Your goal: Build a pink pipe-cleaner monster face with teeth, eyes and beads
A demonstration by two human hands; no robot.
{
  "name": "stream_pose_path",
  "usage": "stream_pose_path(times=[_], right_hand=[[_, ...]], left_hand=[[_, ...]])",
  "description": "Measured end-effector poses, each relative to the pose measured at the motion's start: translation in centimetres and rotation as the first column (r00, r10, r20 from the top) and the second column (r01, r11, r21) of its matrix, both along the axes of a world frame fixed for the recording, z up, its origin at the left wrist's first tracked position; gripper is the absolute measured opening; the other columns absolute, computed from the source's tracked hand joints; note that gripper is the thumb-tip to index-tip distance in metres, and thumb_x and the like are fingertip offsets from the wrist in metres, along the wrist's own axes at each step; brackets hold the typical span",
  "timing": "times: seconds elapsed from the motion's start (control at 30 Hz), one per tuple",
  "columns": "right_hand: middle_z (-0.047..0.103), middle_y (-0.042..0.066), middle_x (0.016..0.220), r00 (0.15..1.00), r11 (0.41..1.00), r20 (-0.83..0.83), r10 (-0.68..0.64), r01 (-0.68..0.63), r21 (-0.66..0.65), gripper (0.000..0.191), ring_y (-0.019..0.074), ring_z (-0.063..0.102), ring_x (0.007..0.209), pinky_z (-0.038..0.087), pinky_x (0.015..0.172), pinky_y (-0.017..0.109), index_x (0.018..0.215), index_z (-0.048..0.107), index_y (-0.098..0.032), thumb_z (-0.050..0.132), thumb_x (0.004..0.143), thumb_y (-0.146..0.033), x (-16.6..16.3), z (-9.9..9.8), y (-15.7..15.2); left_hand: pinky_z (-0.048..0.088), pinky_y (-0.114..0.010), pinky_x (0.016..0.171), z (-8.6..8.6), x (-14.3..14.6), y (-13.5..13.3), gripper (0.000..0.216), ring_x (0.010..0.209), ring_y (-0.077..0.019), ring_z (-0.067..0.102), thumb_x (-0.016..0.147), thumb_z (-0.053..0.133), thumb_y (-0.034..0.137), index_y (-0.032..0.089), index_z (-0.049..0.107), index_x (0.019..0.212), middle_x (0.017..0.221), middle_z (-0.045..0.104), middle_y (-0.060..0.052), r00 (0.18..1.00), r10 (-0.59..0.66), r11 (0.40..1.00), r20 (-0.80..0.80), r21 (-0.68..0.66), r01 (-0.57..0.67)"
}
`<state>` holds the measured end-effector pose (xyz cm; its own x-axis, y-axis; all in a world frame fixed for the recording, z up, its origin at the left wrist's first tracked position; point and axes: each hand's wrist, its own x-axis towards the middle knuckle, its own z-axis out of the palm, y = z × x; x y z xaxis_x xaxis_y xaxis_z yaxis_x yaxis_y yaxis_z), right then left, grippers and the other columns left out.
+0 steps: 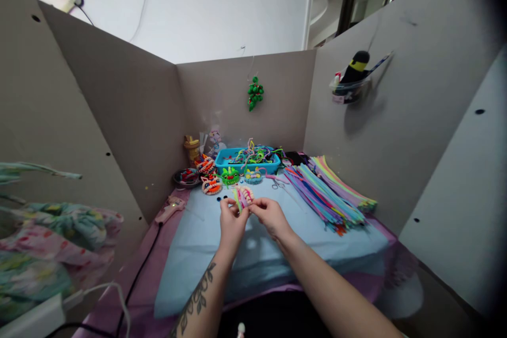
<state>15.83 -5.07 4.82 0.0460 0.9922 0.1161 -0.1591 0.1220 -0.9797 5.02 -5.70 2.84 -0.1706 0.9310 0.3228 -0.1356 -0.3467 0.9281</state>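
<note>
Both my hands meet over the light blue mat (206, 243) in the middle of the table. My left hand (231, 222) and my right hand (268, 215) are both closed on a small pink, green and yellow pipe-cleaner piece (243, 196) held up between their fingertips. Behind it lie finished pipe-cleaner figures: a green one (230, 176), an orange and white one (211, 186) and a blue and yellow one (253, 176). A fan of loose coloured pipe cleaners (328, 195) lies to the right of my right hand.
A blue tray (225, 158) of pipe-cleaner scraps stands at the back. Scissors (280, 184) lie near it. A glue gun (169, 208) with a black cord rests at the left edge. Cardboard walls enclose the table on three sides. Patterned cloth (51, 243) lies far left.
</note>
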Motion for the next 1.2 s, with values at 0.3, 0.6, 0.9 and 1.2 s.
stream_pose_path(times=[0.3,0.6,0.9,1.2], right_hand=[[0.051,-0.006,0.050,0.999,1.000,-0.041,-0.019,0.020,0.017,0.023,0.0071,0.040,0.042,0.027,0.039,0.020,0.064,0.053,-0.017,0.069,0.056,-0.032,0.0,-0.7,0.1],[0.044,-0.010,0.048,0.995,1.000,-0.097,-0.022,0.022,0.002,0.038,0.0055,0.033,0.039,0.022,0.034,0.017,0.063,0.042,-0.020,0.075,0.052,-0.035,0.1,-1.7,0.7],[0.058,-0.001,0.067,0.995,0.987,0.100,0.005,-0.022,0.161,0.016,0.0113,0.049,0.056,0.042,0.057,0.025,0.076,0.060,-0.017,0.060,0.069,-0.031,0.7,-2.3,1.3],[0.053,0.006,0.107,0.884,0.927,0.447,-0.138,-0.044,0.373,0.049,0.0195,0.055,0.097,0.049,0.081,0.033,0.105,0.052,-0.021,0.054,0.059,-0.003,1.1,-5.8,2.3]], left_hand=[[0.047,-0.024,0.055,0.1,0.0,-0.2,0.039,0.058,-0.0165,0.066,0.070,0.067,0.023,0.024,0.034,0.090,0.065,0.068,0.001,1.000,-0.013,1.000,-0.027,-0.022,0.012],[0.045,-0.022,0.054,-0.1,0.1,-0.2,0.039,0.054,-0.0145,0.063,0.069,0.068,0.025,0.022,0.036,0.090,0.062,0.067,0.002,0.998,-0.043,0.998,-0.045,-0.037,0.041],[0.049,-0.025,0.060,0.0,-0.2,0.5,0.055,0.062,-0.0145,0.066,0.061,0.074,0.021,0.022,0.035,0.101,0.075,0.069,-0.002,0.928,0.048,0.979,0.370,-0.201,0.029],[0.052,-0.032,0.075,-1.9,0.6,1.1,0.045,0.076,-0.0153,0.068,0.065,0.056,0.007,0.024,0.036,0.101,0.082,0.066,-0.001,0.951,0.019,0.941,0.310,-0.326,0.087]])
